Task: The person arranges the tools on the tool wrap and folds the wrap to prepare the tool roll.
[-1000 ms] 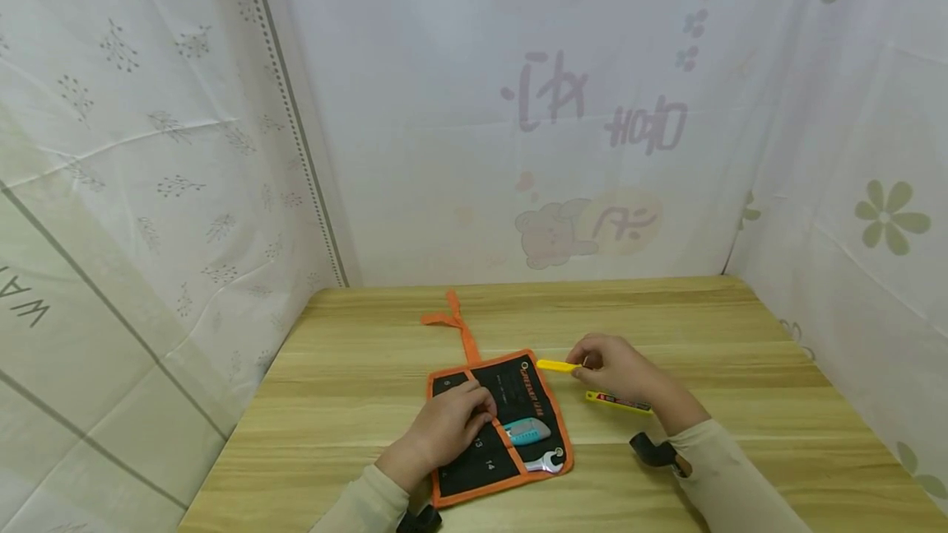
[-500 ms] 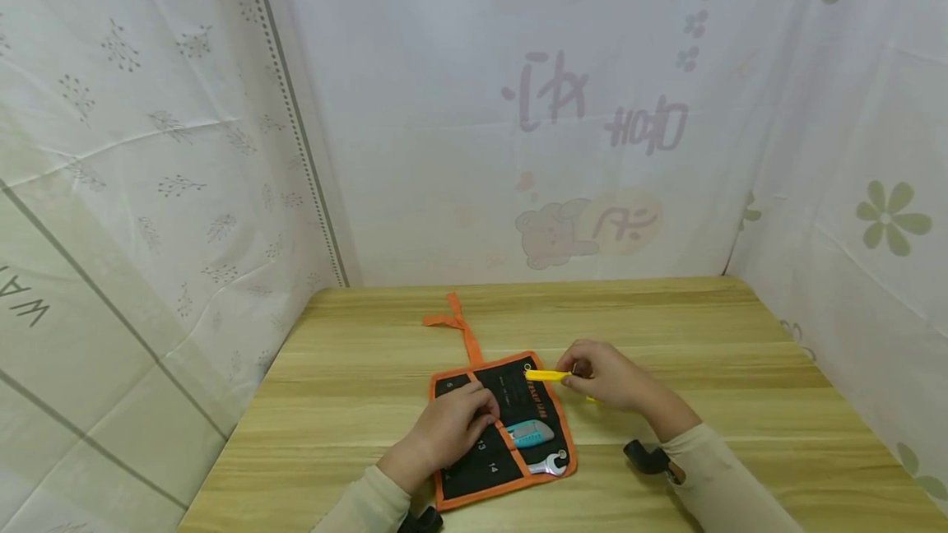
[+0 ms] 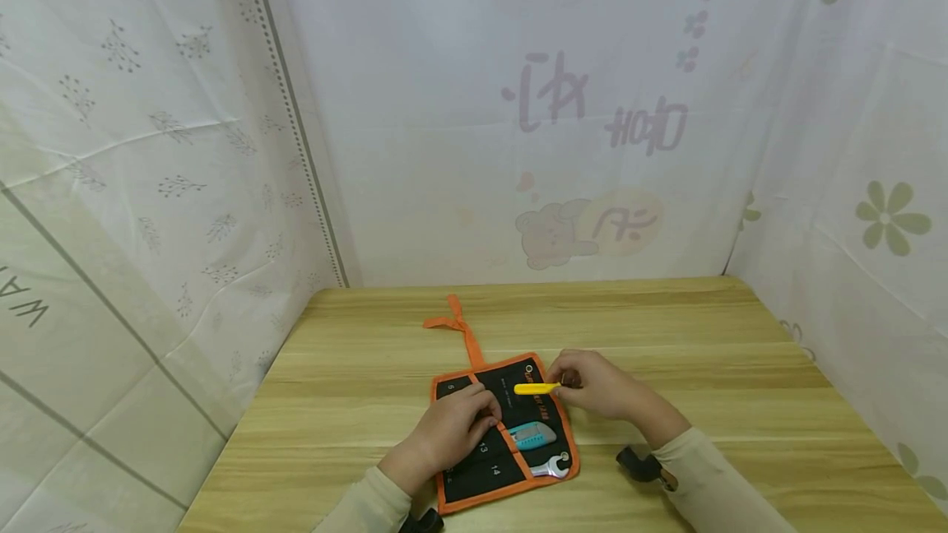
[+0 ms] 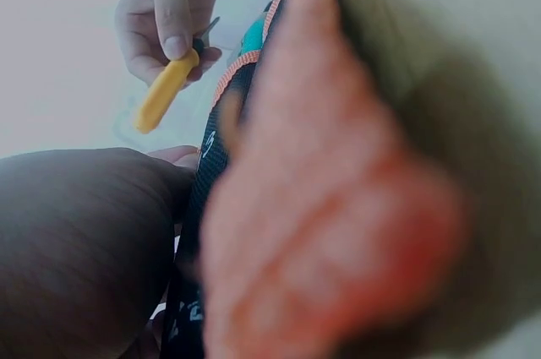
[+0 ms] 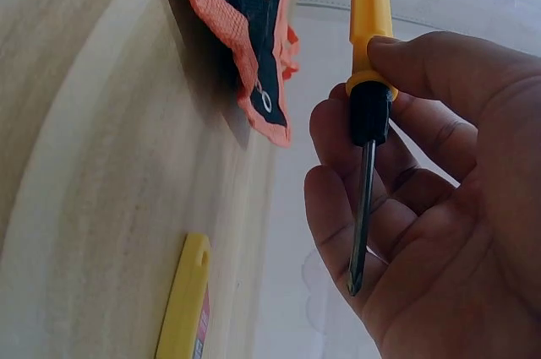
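A black tool roll [image 3: 492, 475] with orange edging lies unrolled on the table, numbers printed on its pockets. At the orange pocket edge, my left hand [image 3: 452, 430] pinches the fabric with curled fingers; its fingertips are partly hidden. A teal utility knife [image 3: 535, 436] and a metal wrench [image 3: 551, 467] stick out of the pockets. My right hand [image 3: 600, 385] pinches a small screwdriver [image 5: 370, 63] by its yellow handle, over the upper right part of the roll. In the right wrist view, its metal shaft points back toward the palm.
A flat yellow item [image 5: 184, 300] with a printed label lies on the table near the right hand, which hides it in the head view. Orange tie straps [image 3: 461, 327] stretch behind the roll. Patterned curtains [image 3: 444, 146] enclose the wooden table [image 3: 355, 385].
My right hand has moved left and nearer, carrying the screwdriver from beside the roll to above it. The yellow item has become hidden in the head view. My left hand has barely moved.
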{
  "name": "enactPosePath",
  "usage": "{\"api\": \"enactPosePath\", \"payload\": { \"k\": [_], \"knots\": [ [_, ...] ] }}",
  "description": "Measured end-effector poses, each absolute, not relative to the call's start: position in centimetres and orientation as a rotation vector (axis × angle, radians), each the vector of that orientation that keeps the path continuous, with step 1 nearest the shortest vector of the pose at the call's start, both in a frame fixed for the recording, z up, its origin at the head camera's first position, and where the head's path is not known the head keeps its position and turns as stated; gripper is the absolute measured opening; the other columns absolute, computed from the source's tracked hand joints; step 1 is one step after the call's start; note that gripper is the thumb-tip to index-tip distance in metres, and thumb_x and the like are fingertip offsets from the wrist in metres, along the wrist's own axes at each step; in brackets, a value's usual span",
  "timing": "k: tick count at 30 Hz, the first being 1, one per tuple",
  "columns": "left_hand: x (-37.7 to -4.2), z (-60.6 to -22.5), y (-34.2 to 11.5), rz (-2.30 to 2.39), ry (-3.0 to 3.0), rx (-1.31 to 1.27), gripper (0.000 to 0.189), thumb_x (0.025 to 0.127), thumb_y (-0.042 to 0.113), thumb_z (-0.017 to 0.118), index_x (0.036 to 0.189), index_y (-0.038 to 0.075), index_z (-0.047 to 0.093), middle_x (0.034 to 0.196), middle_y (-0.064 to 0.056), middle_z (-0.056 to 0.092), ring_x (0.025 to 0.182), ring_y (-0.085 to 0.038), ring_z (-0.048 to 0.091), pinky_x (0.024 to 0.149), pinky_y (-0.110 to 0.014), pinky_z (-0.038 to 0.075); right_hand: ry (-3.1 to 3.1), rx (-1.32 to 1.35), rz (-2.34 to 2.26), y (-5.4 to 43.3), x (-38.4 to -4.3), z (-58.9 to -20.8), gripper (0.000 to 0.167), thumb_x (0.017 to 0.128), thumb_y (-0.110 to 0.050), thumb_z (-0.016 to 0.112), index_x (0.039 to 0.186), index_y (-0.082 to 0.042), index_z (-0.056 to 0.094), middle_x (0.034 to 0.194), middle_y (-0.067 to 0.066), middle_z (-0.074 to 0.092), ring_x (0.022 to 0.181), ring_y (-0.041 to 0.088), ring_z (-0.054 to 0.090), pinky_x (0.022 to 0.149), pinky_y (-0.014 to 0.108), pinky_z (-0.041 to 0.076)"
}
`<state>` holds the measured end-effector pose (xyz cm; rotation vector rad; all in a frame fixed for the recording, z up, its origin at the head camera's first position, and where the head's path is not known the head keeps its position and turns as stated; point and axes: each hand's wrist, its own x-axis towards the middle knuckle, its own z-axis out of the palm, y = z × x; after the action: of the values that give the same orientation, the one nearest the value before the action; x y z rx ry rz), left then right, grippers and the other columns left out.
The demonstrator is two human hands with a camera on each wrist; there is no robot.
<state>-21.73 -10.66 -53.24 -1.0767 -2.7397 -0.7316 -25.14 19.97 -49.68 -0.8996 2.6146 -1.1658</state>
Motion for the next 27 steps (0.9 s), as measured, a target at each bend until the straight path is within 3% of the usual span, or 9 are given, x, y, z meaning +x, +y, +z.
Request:
{"api": "enactPosePath", "payload": {
  "k": [27],
  "knots": [
    [-21.6, -53.2, -10.5, -0.743, -2.715, -1.087, 0.009, 0.103, 0.024, 0.071, 0.1, 0.031, 0.065, 0.095, 0.018, 0.056, 0.075, 0.002, 0.051, 0.07, -0.019, 0.05, 2.553, -0.973, -1.048, 18.4, -24.6, -50.3, 0.018, 0.097, -0.014, 0.077, 0.1, -0.031, 0.073, 0.099, -0.015, 0.063, 0.083, 0.008, 0.061, 0.073, 0.027, 0.055]
  ]
}}
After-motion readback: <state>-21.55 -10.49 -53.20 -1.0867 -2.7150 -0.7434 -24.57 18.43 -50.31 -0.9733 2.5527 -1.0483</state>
